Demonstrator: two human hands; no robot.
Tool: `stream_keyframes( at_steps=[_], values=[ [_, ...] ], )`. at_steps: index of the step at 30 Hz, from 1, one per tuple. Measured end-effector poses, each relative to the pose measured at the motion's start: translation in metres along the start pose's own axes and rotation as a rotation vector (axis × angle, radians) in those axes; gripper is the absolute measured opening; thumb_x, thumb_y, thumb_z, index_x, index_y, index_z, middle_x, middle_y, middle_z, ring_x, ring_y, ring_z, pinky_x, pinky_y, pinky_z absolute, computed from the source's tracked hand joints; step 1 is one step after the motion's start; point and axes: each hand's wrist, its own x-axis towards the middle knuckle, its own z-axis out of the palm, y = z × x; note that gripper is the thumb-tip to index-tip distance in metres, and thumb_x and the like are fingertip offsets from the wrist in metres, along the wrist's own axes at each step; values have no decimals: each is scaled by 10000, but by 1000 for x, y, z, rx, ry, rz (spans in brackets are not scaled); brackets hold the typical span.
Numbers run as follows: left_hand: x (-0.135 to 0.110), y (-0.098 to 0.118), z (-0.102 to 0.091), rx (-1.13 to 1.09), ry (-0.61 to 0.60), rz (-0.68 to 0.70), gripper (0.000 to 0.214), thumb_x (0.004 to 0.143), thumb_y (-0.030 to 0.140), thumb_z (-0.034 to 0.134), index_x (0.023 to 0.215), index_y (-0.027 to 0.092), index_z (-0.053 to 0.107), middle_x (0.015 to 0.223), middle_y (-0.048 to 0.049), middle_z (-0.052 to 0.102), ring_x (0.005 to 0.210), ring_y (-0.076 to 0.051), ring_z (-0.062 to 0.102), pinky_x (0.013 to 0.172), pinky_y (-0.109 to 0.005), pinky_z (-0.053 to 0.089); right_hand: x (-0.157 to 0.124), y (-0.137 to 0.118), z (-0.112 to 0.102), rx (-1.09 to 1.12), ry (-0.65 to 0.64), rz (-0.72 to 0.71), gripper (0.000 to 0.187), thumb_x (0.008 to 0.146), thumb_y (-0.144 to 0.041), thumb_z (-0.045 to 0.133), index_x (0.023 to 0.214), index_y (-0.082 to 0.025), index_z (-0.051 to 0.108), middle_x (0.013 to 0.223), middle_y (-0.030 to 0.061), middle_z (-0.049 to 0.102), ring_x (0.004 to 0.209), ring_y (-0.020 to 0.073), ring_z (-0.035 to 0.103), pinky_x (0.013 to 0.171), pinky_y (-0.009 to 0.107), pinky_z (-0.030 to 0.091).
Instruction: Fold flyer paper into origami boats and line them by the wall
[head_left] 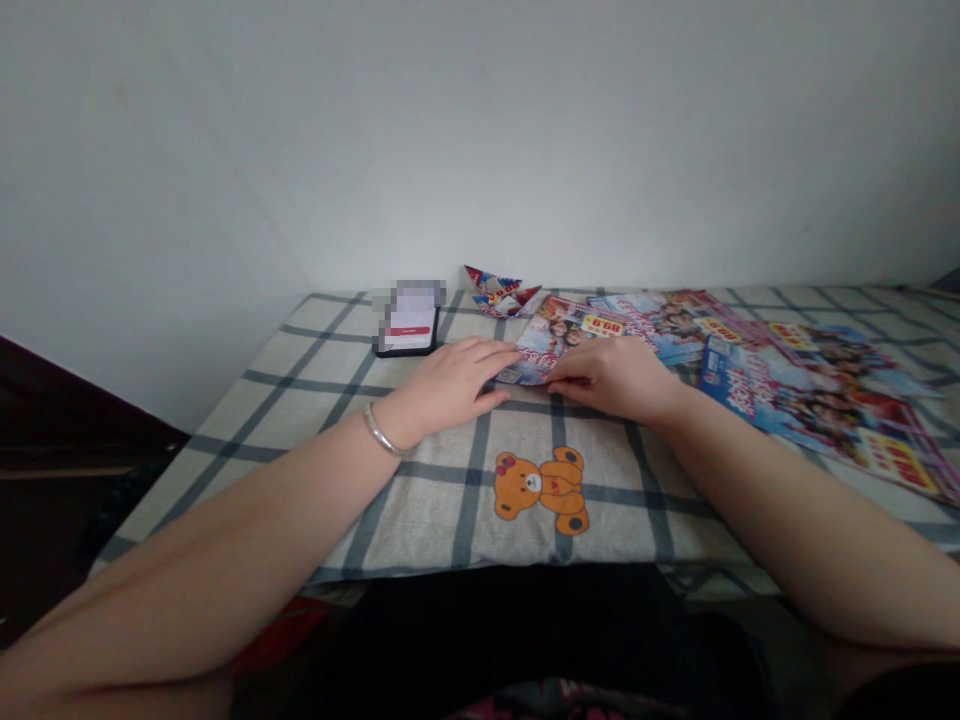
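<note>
In front of me a colourful printed flyer lies on the table. My left hand rests at its left corner, fingers stretched out and thumb apart, the fingertips touching the paper. The thumb and fingers of my right hand pinch the flyer's near edge; the hand covers part of the sheet. Just behind the flyer, near the wall, stands a folded paper boat made of similar printed paper.
A phone with its screen lit leans at the back left. More flyers overlap on the right, partly behind my right forearm. The checked tablecloth carries a printed bear. A pale wall borders the table's far edge.
</note>
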Motion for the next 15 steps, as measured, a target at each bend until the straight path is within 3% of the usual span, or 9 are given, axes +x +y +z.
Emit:
stream_keyframes(
  at_steps=[4,9,15],
  values=[
    [0,-6,4,4,11,140,332,972,366,584,1231,181,680,1381,-97,632,1278,-263,579,1098,-452,475,1,4,4,193,-49,-93,231,957,-331,573,967,-237,784,918,39,781,868,180,698,759,275,464],
    [0,-7,4,20,-2,205,279,998,327,525,1170,205,708,1229,-61,726,1145,-230,671,1018,-428,537,1,6,4,262,-72,-67,271,958,-380,556,978,-237,786,930,47,779,883,183,697,789,286,486],
    [1,4,-5,-31,70,261,219,907,184,503,809,182,698,1069,-55,763,967,-214,704,913,-390,567,-1,8,-2,295,-90,-27,331,936,-463,580,1039,-209,766,1011,71,771,931,211,702,832,315,511]
  ],
)
